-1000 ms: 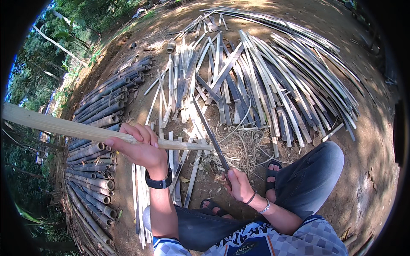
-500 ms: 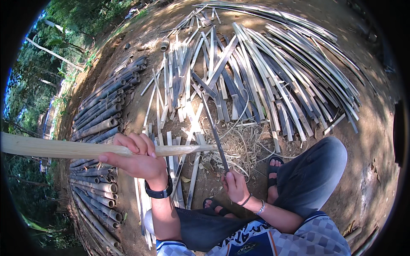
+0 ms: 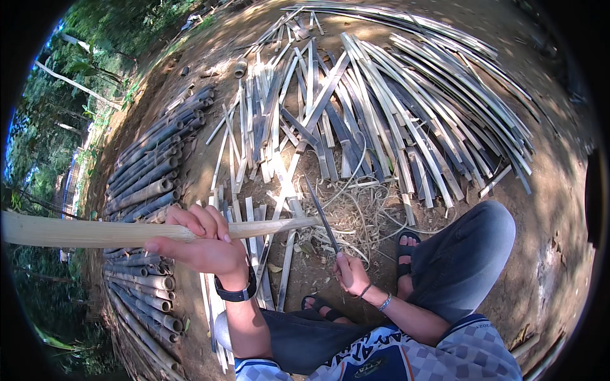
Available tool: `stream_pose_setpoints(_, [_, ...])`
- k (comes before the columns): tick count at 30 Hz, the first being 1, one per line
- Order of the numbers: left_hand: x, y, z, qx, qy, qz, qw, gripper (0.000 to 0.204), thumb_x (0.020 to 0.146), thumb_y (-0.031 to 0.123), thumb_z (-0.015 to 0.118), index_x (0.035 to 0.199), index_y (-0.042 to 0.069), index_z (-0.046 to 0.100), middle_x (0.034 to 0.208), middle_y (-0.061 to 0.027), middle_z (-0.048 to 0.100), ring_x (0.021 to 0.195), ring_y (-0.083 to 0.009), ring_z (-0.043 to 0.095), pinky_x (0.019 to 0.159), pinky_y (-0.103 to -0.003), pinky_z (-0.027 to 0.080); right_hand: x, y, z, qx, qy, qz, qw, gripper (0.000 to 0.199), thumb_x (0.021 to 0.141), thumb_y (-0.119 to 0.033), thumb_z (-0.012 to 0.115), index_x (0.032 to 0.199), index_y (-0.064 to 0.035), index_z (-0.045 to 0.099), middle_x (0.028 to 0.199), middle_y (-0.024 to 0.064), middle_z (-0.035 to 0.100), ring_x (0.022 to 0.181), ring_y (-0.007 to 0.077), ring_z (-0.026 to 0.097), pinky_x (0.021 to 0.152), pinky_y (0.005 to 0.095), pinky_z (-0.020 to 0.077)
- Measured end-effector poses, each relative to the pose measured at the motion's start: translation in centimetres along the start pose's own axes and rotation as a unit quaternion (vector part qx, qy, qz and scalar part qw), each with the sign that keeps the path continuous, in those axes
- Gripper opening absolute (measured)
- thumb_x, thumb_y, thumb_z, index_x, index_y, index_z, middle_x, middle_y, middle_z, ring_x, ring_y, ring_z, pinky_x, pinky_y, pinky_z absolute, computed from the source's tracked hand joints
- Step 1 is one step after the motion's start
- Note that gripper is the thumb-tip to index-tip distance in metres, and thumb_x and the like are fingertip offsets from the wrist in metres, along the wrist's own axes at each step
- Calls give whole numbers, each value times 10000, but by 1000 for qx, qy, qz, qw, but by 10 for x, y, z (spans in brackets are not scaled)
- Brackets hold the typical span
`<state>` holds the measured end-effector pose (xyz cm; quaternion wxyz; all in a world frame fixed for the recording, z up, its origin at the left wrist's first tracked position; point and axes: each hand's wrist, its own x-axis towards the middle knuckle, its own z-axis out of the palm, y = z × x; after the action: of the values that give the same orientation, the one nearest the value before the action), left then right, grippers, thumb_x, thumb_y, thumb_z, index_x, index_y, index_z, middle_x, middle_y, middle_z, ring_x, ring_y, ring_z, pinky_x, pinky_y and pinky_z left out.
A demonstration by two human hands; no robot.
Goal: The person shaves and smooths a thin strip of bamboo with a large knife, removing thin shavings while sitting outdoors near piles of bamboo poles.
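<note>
A long pale split-bamboo strip (image 3: pixel 95 232) lies level across the left side, its narrower end pointing right. My left hand (image 3: pixel 206 247), palm up, has its fingers and thumb closed round the strip. My right hand (image 3: pixel 351 273) is closed on the handle of a long dark-bladed knife (image 3: pixel 329 230), which slants up and to the left. The blade crosses the strip's right end in the view; whether the edge touches it I cannot tell. Curly bamboo shavings (image 3: pixel 365 213) lie on the ground just beyond the blade.
Split bamboo strips (image 3: pixel 438 120) fan across the ground ahead, with more strips (image 3: pixel 286 270) lying beside my left leg. Uncut dark bamboo poles (image 3: pixel 143 187) are stacked at the left. My bent knee (image 3: pixel 489 228) and sandalled feet are close to the shavings.
The knife's tip has dropped and the blade looks shorter in the view. My right hand is almost in the same place, and my left hand still grips the strip.
</note>
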<state>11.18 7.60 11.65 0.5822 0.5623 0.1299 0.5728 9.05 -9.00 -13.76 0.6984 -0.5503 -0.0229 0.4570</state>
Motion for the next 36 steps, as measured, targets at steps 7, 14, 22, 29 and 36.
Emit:
stream_pose_setpoints(7, [-4, 3, -4, -24, -34, -2, 999, 648, 904, 712, 220, 606, 139, 260, 461, 19, 205, 358, -95, 189, 350, -210, 152, -20, -51, 5, 28, 57, -161, 985, 485, 1014, -396, 317, 791, -17, 521, 482, 15, 436, 361, 82, 396, 342, 242, 314])
stream_pose_setpoints(14, [-2, 3, -6, -23, -32, -7, 999, 650, 893, 725, 234, 604, 144, 259, 464, 19, 203, 361, -92, 184, 343, -207, 157, -14, -31, 2, 36, 43, 2, 998, 518, 1009, -427, 310, 798, -5, 523, 504, 1, 429, 354, 100, 393, 343, 234, 310])
stream_pose_setpoints(22, [-10, 0, 13, -21, -39, 0, 999, 645, 909, 706, 219, 609, 137, 258, 472, 20, 206, 365, -91, 178, 342, -210, 153, -8, -4, -2, 4, 32, 11, 999, 524, 995, -457, 343, 789, 1, 492, 507, 18, 414, 343, 103, 368, 323, 253, 293])
stream_pose_setpoints(29, [-5, 0, 13, -12, -22, 6, 1000, 637, 913, 700, 224, 615, 138, 253, 470, 21, 192, 363, -86, 160, 341, -213, 142, -14, -46, -9, 74, 43, -64, 994, 501, 1004, -414, 345, 801, 6, 527, 491, 15, 440, 361, 80, 393, 345, 239, 310])
stream_pose_setpoints(36, [-10, 0, 20, -10, -26, -7, 1000, 639, 904, 712, 228, 613, 144, 247, 458, 22, 188, 354, -83, 162, 337, -208, 140, -6, -1, -1, 28, 38, -3, 999, 511, 1000, -436, 349, 771, -6, 502, 502, 12, 408, 349, 100, 364, 320, 264, 293])
